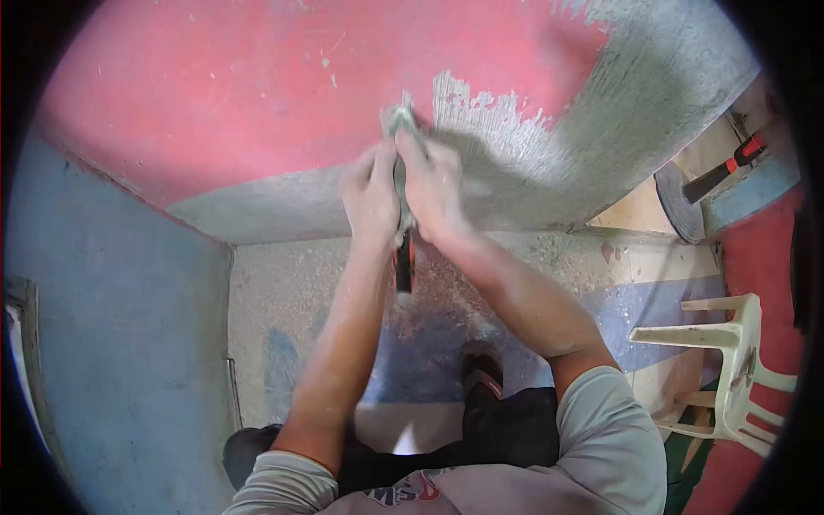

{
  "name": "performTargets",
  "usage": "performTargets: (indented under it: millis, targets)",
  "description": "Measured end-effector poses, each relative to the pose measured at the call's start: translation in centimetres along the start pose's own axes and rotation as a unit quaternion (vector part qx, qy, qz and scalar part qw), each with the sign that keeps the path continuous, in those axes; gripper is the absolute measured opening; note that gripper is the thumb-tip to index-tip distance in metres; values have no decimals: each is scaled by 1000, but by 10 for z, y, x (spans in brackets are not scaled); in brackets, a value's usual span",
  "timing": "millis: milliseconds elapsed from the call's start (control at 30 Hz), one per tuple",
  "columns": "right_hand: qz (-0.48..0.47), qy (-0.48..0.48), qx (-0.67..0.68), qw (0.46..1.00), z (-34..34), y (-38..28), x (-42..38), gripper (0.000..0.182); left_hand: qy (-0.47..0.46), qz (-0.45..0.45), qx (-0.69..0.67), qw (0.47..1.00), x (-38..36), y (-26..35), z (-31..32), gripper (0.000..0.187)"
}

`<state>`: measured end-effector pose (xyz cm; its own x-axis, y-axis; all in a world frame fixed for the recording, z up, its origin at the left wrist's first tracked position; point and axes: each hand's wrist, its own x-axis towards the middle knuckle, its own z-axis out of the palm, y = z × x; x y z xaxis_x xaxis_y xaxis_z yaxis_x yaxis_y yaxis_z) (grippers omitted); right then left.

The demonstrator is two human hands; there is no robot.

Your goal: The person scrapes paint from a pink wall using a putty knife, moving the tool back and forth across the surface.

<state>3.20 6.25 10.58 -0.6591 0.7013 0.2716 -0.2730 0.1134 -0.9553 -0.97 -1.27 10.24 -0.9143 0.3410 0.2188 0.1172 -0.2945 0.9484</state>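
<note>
A dust-covered scraper [401, 118] is pressed to the painted wall [249, 103], its tip on the pink paint near the stripped patch. My left hand [372, 190] is closed round its left side. From the right, my right hand [433, 184] grips the same tool, with the thumb laid forward along it. Most of the tool is hidden by my fingers. Below my wrists a black and orange handle [403, 266] shows in line with it. White dust coats both hands and forearms.
Paint flakes lie over the floor [300, 266] under the wall. A blue wall [129, 300] closes off the left side. To the right stand a pale plastic chair [738, 369] and a round-headed tool with a black and red handle [682, 202]. My shoe [481, 365] is below.
</note>
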Motion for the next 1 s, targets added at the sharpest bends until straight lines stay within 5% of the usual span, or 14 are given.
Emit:
performTargets:
  millis: [67, 200, 367, 500, 600, 633, 867, 1000]
  targets:
    - [87, -9, -34, 996, -5, 17, -15, 36, 31, -8, 5, 999, -9, -37, -5, 28]
    - [-21, -14, -61, 998, 4, -14, 7, 37, 14, -20, -51, 998, 5, 9, 6, 27]
    - [-8, -20, -24, 999, 6, -8, 1, 47, -8, -29, 11, 999, 3, 4, -10, 26]
    - [-15, 9, -66, 998, 8, 20, -11, 46, 46, -70, -77, 993, -8, -33, -13, 25]
    - [-18, -1, -42, 999, 16, -22, 4, 45, 15, -9, -18, 1000, 5, 17, -5, 25]
    - [19, -18, -52, 998, 14, -33, 3, 44, -10, -43, -98, 994, 8, 18, -8, 25]
    - [59, -53, -34, 996, 6, 15, -14, 43, 38, -93, -57, 993, -7, -27, -25, 25]
    - [62, -35, -47, 996, 11, 5, -9, 44, 30, -97, -62, 993, -5, -4, -17, 26]
